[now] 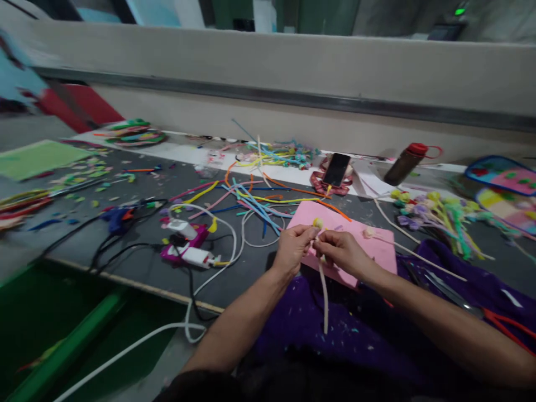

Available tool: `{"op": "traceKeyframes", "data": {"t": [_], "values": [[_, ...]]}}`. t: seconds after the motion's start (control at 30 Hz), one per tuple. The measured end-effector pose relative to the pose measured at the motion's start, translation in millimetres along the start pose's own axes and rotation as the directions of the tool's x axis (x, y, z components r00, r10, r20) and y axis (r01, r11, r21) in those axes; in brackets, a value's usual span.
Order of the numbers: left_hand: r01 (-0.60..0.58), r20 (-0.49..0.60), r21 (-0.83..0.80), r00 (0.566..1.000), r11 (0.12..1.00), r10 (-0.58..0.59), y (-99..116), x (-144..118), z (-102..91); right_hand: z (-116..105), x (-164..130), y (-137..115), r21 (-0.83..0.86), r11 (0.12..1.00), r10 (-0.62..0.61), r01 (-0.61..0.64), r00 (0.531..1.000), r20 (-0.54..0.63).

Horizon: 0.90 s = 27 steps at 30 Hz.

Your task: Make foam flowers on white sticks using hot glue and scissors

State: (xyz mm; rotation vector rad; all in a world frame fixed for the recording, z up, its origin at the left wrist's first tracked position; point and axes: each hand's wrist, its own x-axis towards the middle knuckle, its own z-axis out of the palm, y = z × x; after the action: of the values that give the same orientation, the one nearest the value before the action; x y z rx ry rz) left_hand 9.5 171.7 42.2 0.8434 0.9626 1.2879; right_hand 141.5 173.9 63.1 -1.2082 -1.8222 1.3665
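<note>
My left hand and my right hand meet over a pink foam sheet and both pinch a thin pale stick that hangs down toward my lap. A small yellow ball sits at the stick's top, just above my left fingers. A second stick with a pale ball tip lies on the pink sheet to the right of my right hand.
Loose coloured pipe cleaners lie scattered behind the sheet. A power strip with plugs and cables is at the left, a phone on a stand and a dark bottle behind, finished pom-pom stems at right, purple cloth and scissors near my right arm.
</note>
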Motion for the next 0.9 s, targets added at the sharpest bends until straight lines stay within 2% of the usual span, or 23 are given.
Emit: {"op": "traceKeyframes", "data": {"t": [0.17, 0.33, 0.6, 0.77, 0.9], "values": [[-0.058, -0.013, 0.006, 0.998, 0.998, 0.058, -1, -2, -1.8, -2, 2, -1, -0.030, 1.000, -0.002, 0.003, 1.000, 0.030], [-0.097, 0.049, -0.017, 0.994, 0.995, 0.097, -2, -3, -3.5, -4, 3, -3, -0.093, 0.996, -0.002, 0.005, 0.999, 0.037], [-0.060, 0.074, 0.047, 0.996, 0.997, 0.056, 0, -5, -1.6, -12, 1, 1, -0.162, 0.986, -0.033, 0.034, 0.999, 0.010], [-0.073, 0.085, 0.076, 0.994, 0.994, 0.066, 0, -7, -0.7, -14, 0, 4, -0.123, 0.991, -0.046, 0.049, 0.999, 0.026], [-0.033, 0.089, 0.075, 0.996, 0.997, 0.026, 2, -8, 0.9, -15, -4, -5, -0.095, 0.992, -0.083, 0.082, 0.996, -0.010]]}}
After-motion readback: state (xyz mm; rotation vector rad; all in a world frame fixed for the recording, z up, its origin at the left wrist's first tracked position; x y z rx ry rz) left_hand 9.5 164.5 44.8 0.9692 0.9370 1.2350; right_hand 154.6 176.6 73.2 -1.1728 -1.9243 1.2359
